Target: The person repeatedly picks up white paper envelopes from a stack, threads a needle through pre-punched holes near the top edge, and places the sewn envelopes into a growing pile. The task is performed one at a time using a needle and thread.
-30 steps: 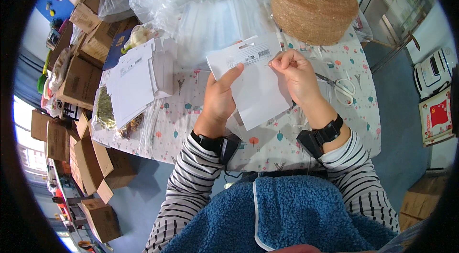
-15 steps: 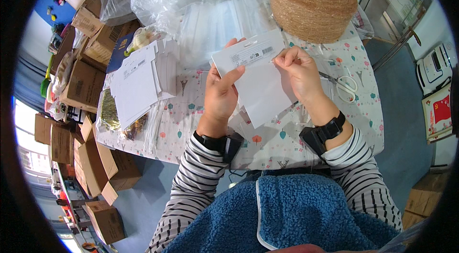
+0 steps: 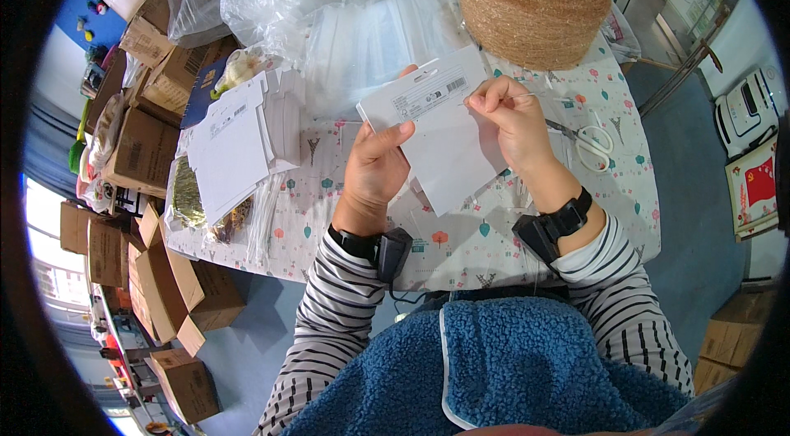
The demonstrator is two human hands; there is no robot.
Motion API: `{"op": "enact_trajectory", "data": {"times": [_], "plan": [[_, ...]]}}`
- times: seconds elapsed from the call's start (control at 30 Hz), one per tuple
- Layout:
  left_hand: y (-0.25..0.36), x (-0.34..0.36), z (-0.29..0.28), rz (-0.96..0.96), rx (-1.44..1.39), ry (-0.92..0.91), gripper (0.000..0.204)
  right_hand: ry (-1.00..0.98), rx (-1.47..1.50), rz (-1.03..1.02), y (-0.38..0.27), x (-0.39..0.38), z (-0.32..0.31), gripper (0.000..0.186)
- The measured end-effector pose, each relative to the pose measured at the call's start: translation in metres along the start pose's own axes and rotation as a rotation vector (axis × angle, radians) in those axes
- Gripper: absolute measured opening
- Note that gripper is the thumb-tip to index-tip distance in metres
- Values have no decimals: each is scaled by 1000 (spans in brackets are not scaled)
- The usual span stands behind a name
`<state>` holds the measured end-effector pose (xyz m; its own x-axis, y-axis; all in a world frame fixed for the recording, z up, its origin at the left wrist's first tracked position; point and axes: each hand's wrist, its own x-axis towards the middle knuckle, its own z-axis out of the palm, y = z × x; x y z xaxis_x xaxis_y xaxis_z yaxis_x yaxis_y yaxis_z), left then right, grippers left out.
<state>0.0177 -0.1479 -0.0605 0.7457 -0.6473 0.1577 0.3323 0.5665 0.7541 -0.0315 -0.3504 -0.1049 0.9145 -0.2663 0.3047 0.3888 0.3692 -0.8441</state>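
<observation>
Since the earlier frame, the left hand (image 3: pixel 372 163) has let its thumb slip a little lower on the white card (image 3: pixel 454 144), so the thumb tip now lies below the printed block; the card and the right hand (image 3: pixel 520 125) have shifted only slightly. As I judge it, the work on this piece is somewhere in the middle. The card is already taken up and its printed face is toward the person, but a thin strand (image 3: pixel 529 93) seems to be kept in the right pinch and is not yet released. Whether the strand passes through the card or only lies against it, I cannot tell. Well to the left of the left grip lies a stack of similar white cards (image 3: pixel 233 144); if these are finished or waiting, the picture does not show.

The card is held in the air above the table (image 3: pixel 358 259), between the two hands. Its end with the hanging slot points away from the person and somewhat to the left; the long axis runs slantwise from there to the near right, with the lower corner below the right fingertips. The left hand is clamped on the card's left side, thumb in front and fingers behind. The right thumb and forefinger are pressed together, just at the card's right part. Scissors (image 3: pixel 573 134) lie to the right of the right hand, and a brown spool (image 3: pixel 531 16) stands beyond it.
</observation>
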Motion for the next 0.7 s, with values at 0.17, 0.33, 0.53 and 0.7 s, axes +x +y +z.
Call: {"op": "enact_trajectory", "data": {"times": [0.17,0.33,0.53,0.7], "plan": [[-2,-5,1,-4,55,55,78,9,-5,-7,-3,-1,2,24],[-6,-10,-2,-121,88,88,76,-10,40,7,-5,-3,5,23],[-8,-11,-14,-51,172,-23,80,27,122,5,-5,-1,6,21],[-10,-10,-16,-57,80,-78,86,44,190,44,-4,0,3,20]]}}
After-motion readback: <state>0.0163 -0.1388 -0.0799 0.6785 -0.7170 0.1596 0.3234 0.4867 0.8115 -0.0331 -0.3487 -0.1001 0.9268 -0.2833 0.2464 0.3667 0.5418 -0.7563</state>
